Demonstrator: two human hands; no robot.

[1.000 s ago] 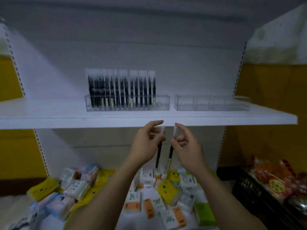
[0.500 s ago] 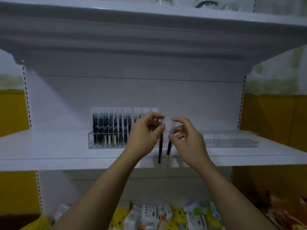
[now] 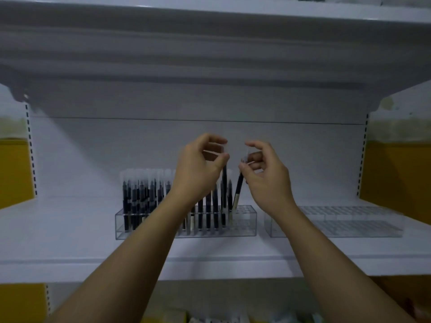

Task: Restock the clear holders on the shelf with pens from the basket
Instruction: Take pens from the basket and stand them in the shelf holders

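Your left hand (image 3: 198, 169) pinches one pen (image 3: 224, 183) by its clear cap. The fingers are closed on it, and the barrel hangs upright over the right end of the left holder (image 3: 247, 223). Your right hand (image 3: 265, 180) pinches a second pen (image 3: 238, 191) the same way. This one is tilted, with its lower end at or just inside the holder's top grid.

Gripping at the cap keeps the barrel free and the tip in sight, which suits aiming at a narrow slot. The tilt looks like a lead-in that will need straightening before release.

Count:
- Hands: two.
- Pens in hand: two, one in each.
- Clear holders on the shelf (image 3: 70, 241): two.
- Pens in the left holder: filled from its left end, with bare slots only at the right end. The pens overlap and your left forearm hides part of the row, so no exact figure can be given.
- Pens in the right holder (image 3: 338, 226): none visible.
- Basket: not in view.
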